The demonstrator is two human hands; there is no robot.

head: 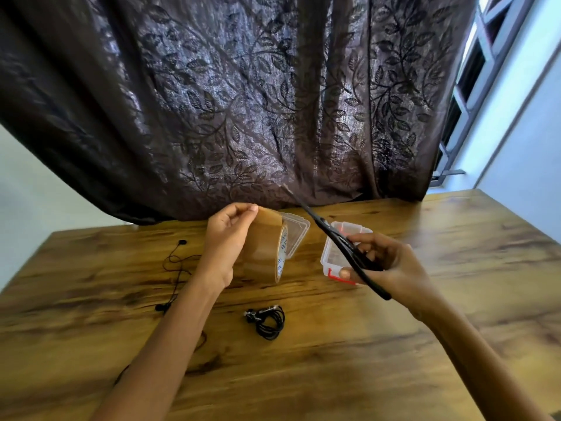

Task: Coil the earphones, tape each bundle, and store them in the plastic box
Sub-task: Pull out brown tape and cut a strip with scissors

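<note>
Both forearms reach forward. The left hand pinches the end of the tape roll at its 12 o'clock; the right hand grips scissors pointing toward 11 o'clock.

Coiled black earphone bundle lies lower centre; loose earphone sprawls left; brown tape roll is raised on edge beside the open clear plastic box.

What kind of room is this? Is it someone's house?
Probably a room in a home, not a workshop. A wooden table stands in front of a dark leaf-patterned curtain, with a window at the right. Small household things lie on it, like earphones and a plastic box.
</note>
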